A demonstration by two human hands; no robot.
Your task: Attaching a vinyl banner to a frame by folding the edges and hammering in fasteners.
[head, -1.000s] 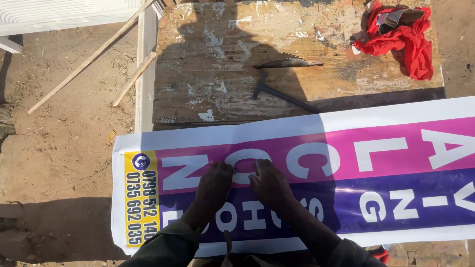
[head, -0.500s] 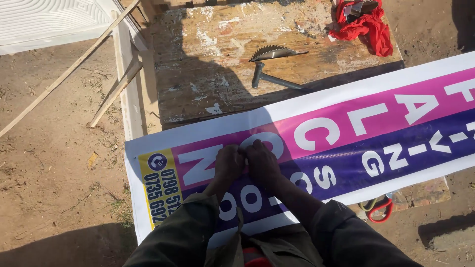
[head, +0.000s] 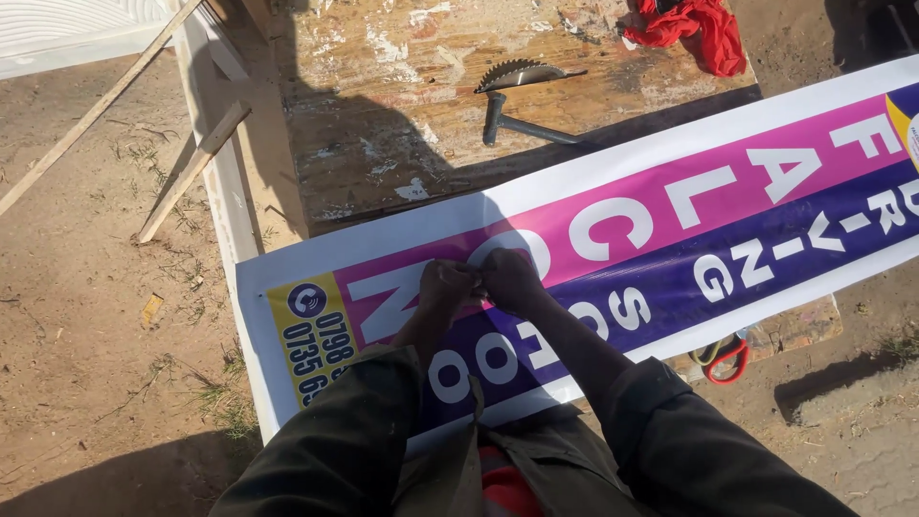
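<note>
A long vinyl banner in pink, purple and white with large white letters lies across a worn wooden table. My left hand and my right hand are held together just above the banner's middle, fingers curled and touching each other. Something small may be pinched between the fingertips, but it is hidden. Both forearms wear dark sleeves.
On the table beyond the banner lie a circular saw blade, a hammer and a red cloth. Red-handled scissors stick out under the banner's near edge. Wooden sticks lean at the left over bare dirt ground.
My hands have lifted off the banner and come together, fingertips meeting. The view has swung left, so the banner now runs up to the right.
</note>
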